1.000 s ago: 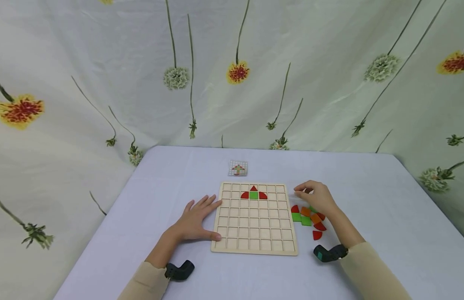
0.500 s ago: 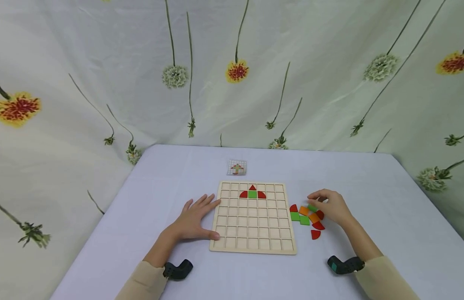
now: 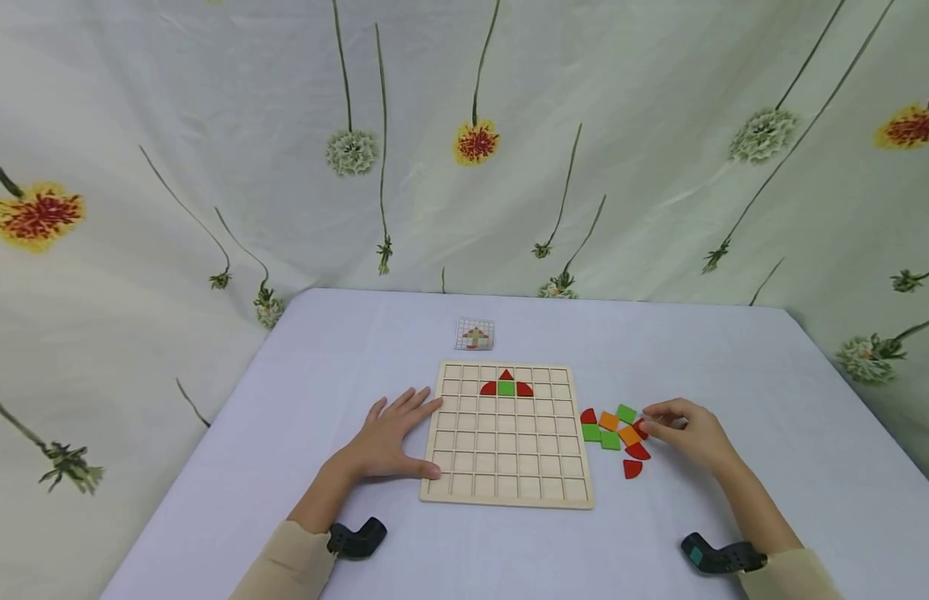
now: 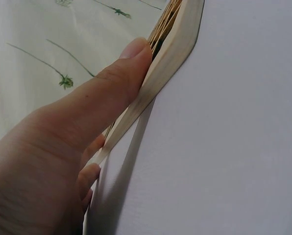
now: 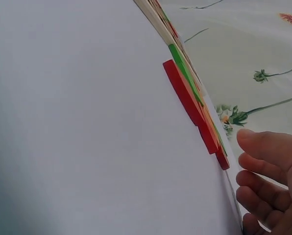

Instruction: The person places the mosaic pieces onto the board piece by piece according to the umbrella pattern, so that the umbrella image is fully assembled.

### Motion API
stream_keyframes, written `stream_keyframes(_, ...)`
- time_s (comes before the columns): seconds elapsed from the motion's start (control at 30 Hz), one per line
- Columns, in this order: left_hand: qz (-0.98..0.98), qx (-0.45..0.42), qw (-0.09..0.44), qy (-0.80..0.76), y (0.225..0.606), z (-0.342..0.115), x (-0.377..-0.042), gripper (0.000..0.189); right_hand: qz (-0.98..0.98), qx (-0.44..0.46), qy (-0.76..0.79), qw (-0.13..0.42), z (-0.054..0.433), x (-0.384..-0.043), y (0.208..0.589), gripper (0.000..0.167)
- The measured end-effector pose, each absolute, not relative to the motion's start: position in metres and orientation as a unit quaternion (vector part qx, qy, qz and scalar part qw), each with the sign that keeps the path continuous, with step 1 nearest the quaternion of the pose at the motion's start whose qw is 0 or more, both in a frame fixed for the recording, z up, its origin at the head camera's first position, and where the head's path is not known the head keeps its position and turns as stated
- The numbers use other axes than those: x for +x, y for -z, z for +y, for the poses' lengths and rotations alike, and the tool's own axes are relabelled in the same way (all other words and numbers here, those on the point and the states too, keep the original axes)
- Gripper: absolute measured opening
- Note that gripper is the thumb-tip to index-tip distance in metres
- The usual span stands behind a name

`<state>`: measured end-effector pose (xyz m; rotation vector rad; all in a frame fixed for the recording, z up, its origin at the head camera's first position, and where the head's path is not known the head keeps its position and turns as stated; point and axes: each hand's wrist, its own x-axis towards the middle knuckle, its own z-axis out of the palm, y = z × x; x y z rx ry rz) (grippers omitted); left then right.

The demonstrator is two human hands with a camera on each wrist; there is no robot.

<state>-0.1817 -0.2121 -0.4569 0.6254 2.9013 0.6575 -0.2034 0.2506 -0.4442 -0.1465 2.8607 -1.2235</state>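
Note:
A wooden grid board (image 3: 506,503) lies on the table. Red pieces and a green square (image 3: 505,388) sit in its upper cells. Spread straight, the fingers of my left hand (image 3: 387,440) rest along the board's left edge; in the left wrist view the thumb (image 4: 114,81) touches the frame. Beside the loose pieces is my right hand (image 3: 696,435), fingers loosely bent, with fingertips close to a red quarter-circle piece (image 3: 641,429). The right wrist view shows a gap between the thumb (image 5: 266,144) and the nearest red piece (image 5: 223,159), and nothing held.
Loose green squares (image 3: 610,440), orange squares (image 3: 609,421) and red quarter-circles (image 3: 632,469) lie right of the board. A small printed pattern card (image 3: 475,334) lies behind it. White cloth (image 3: 771,400) covers the table, and a flowered curtain (image 3: 659,150) hangs behind.
My right hand has moved right and toward me, from beside the board's upper right to the right side of the loose pieces, uncovering a green square. The left hand stays on the board.

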Motion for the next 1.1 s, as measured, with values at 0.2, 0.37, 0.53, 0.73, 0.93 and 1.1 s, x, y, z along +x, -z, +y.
stream_keyframes(0.2,0.953,0.206,0.053,-0.214,0.455,-0.211,-0.182,0.106,0.919,-0.065,0.389,0.011,0.254,-0.199,0.45,0.04)
stream_keyframes(0.37,0.953,0.205,0.052,-0.216,0.456,-0.211,-0.183,0.107,0.919,-0.077,0.387,0.007,0.254,-0.198,0.45,0.038)
stream_keyframes(0.53,0.954,0.206,0.053,-0.212,0.458,-0.212,-0.183,0.107,0.922,-0.093,0.375,-0.002,0.257,-0.198,0.453,0.035)
stream_keyframes(0.73,0.954,0.205,0.053,-0.213,0.457,-0.212,-0.183,0.107,0.924,-0.101,0.368,-0.012,0.258,-0.2,0.458,0.038)
stream_keyframes(0.93,0.953,0.207,0.051,-0.216,0.454,-0.212,-0.182,0.107,0.924,-0.101,0.368,-0.02,0.257,-0.202,0.46,0.034)
stream_keyframes(1.1,0.954,0.208,0.049,-0.212,0.455,-0.212,-0.183,0.107,0.925,-0.1,0.366,-0.032,0.256,-0.201,0.462,0.034)
